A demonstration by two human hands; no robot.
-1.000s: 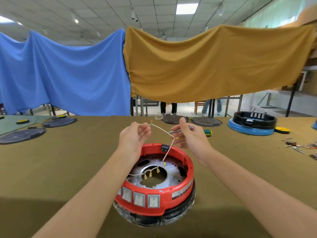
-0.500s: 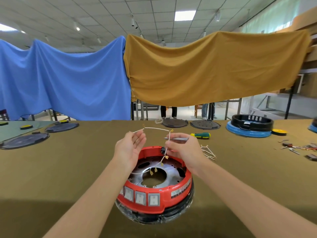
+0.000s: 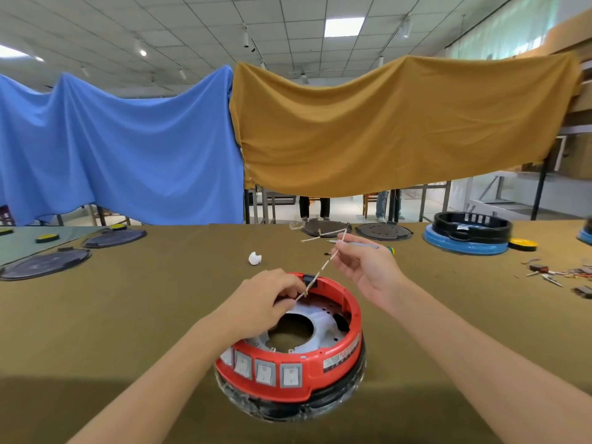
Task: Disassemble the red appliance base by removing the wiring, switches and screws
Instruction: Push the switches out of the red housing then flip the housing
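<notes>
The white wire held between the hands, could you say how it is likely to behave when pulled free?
Probably floppy: the wire runs straight only where the right hand and left hand pinch it, and its free ends kink above. Likely very light, being thin and held by fingertips alone. Its small terminals might snag on the red base.

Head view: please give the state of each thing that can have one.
left hand: pinches the wire's lower end
right hand: pinches the wire higher, raised
wire: taut between both hands
red base: open top, three switches still mounted
screwdriver: lying on the table
</notes>
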